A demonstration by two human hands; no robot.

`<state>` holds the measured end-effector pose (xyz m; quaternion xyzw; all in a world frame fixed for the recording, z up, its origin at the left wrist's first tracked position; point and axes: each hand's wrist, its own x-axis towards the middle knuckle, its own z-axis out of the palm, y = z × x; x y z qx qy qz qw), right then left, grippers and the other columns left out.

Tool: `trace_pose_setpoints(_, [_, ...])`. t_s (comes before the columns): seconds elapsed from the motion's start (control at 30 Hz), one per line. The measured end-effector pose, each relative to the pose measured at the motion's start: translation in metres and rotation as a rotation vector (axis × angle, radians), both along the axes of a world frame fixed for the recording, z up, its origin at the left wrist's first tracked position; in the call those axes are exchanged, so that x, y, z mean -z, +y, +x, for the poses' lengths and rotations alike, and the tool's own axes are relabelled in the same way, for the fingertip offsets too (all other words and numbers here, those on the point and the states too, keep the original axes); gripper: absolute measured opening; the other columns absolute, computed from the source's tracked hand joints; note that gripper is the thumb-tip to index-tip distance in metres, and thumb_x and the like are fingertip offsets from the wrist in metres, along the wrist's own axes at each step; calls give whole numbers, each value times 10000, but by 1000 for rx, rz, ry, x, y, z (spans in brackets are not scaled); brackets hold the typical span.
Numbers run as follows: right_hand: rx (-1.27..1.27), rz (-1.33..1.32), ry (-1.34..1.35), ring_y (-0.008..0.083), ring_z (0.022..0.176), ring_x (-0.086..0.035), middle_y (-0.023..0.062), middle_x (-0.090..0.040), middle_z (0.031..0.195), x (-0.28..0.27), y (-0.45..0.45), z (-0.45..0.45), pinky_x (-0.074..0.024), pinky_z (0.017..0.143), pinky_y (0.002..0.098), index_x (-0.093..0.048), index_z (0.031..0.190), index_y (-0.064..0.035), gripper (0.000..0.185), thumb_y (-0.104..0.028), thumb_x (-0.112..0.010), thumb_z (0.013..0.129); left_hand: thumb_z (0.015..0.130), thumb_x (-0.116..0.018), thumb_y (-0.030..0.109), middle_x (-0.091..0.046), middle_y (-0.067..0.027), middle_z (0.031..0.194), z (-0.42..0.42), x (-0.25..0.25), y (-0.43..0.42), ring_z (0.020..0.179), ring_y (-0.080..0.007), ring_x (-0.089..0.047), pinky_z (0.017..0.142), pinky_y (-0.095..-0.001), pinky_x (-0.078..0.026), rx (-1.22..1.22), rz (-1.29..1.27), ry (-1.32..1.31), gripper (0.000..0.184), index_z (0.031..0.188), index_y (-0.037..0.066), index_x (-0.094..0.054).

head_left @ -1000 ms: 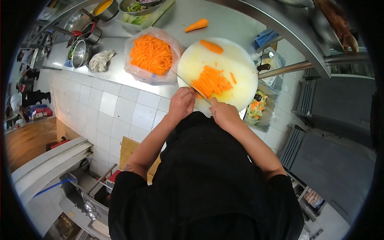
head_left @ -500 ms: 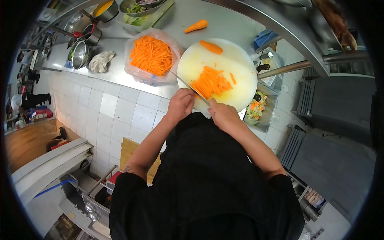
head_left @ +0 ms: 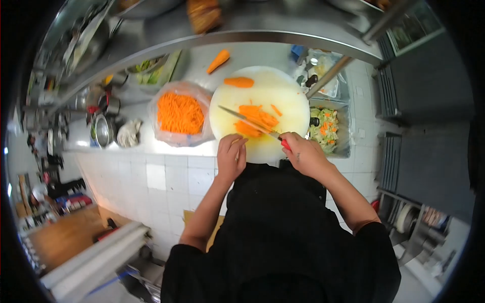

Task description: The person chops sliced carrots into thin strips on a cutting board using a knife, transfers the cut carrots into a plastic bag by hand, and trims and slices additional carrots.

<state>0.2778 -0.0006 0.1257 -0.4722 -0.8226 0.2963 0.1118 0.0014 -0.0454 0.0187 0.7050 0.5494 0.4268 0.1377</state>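
My right hand [head_left: 305,156] is closed round the red handle of a knife [head_left: 251,122]. Its blade slants up and left over a pile of cut carrot strips [head_left: 255,119] on a round white cutting board [head_left: 293,101]. At the board's near left edge is my left hand [head_left: 232,157], fingers bent together beside the strips; whatever is between the fingertips is too small to make out. A peeled carrot piece [head_left: 239,82] lies at the far side of the board. Left of the board stands a clear plastic bag [head_left: 157,136] full of shredded carrot [head_left: 180,113].
Beyond the board lies a whole peeled carrot [head_left: 218,61]. A crumpled cloth [head_left: 129,133] and a metal bowl [head_left: 104,130] sit farther left. To the right is a bin of vegetable scraps [head_left: 324,130]. A metal shelf [head_left: 242,36] with an upright post [head_left: 331,77] overhangs the counter.
The view has shifted, with the shelf now lower in it. The knife has moved off the board's near left edge to over the carrot strips, and my hands have moved farther apart.
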Motion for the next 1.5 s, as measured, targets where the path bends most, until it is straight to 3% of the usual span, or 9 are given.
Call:
trace_pose_setpoints(0.13, [59, 87, 57, 397, 950, -742, 148, -679, 1034, 9, -13, -3, -585, 767, 521, -592, 1224, -96, 235, -123, -685, 1010, 977, -714, 202, -675, -138, 1473, 14, -58, -4, 1416, -432, -566, 1219, -602, -387, 117, 2, 196, 450, 1407, 72, -721])
trace_pose_setpoints(0.23, [36, 79, 57, 381, 953, -732, 148, -659, 1037, 16, -18, -4, -592, 785, 511, -606, 1190, -81, 251, -67, -695, 955, 1067, -582, 489, -537, -63, 1675, 25, -56, 10, 1630, -398, -351, 1316, -719, -67, 294, -198, 378, 681, 1637, 120, -525])
trace_pose_setpoints(0.47, [-90, 156, 90, 362, 962, -724, 141, -658, 1050, 23, -27, 45, -595, 796, 483, -616, 1139, -81, 261, -28, -703, 899, 1068, -503, 644, -463, -58, 1743, 8, -30, 40, 1675, -390, -269, 1300, -748, -12, 372, -226, 595, 797, 1660, 110, -500])
trace_pose_setpoints(0.63, [18, -3, 86, 372, 929, -725, 115, -707, 1008, -17, -44, 132, -586, 790, 478, -694, 1185, -115, 323, -70, -779, 876, 961, -515, 852, -188, -224, 1835, -17, -10, 45, 1679, -543, -91, 1271, -782, -13, 311, -221, 665, 1102, 1718, 67, -355])
trace_pose_setpoints(1.0, [452, -190, 300, 334, 930, -777, 183, -778, 1028, -49, -82, 230, -587, 836, 381, -711, 1196, 12, 309, 19, -770, 893, 919, -760, 608, -379, -137, 1763, 24, -15, 148, 1647, -397, -300, 1250, -740, -252, 754, -71, 767, 768, 1590, 283, -577])
trace_pose_setpoints(1.07, [477, -214, 342, 277, 913, -765, 167, -771, 1004, -39, -90, 217, -581, 834, 359, -707, 1203, 22, 307, 23, -769, 902, 883, -820, 512, -601, -126, 1512, 28, -11, 149, 1459, -382, -519, 1152, -617, -437, 750, -38, 661, 583, 1393, 254, -703])
trace_pose_setpoints(1.27, [621, -314, 444, 87, 905, -629, 56, -703, 974, 6, -127, 157, -530, 843, 266, -690, 1232, 48, 290, 23, -764, 952, 861, -882, 356, -691, -59, 1077, 2, 15, 129, 983, -294, -714, 816, -403, -591, 648, 41, 627, 328, 1092, 176, -736])
trace_pose_setpoints(1.4, [745, -335, 550, 71, 906, -608, -1, -671, 1008, 28, -155, 114, -519, 833, 256, -671, 1289, 21, 299, 31, -731, 996, 890, -897, 232, -724, -108, 953, 15, 4, 130, 830, -338, -734, 753, -378, -601, 439, 47, 131, 239, 1005, 89, -743])
trace_pose_setpoints(1.5, [853, -397, 600, 52, 830, -558, -11, -641, 969, 23, -168, 85, -480, 731, 232, -653, 1298, 14, 301, 9, -740, 1010, 954, -866, 184, -740, -84, 903, 19, -11, 136, 794, -238, -732, 735, -338, -586, 280, -30, -284, 215, 1000, 24, -732])
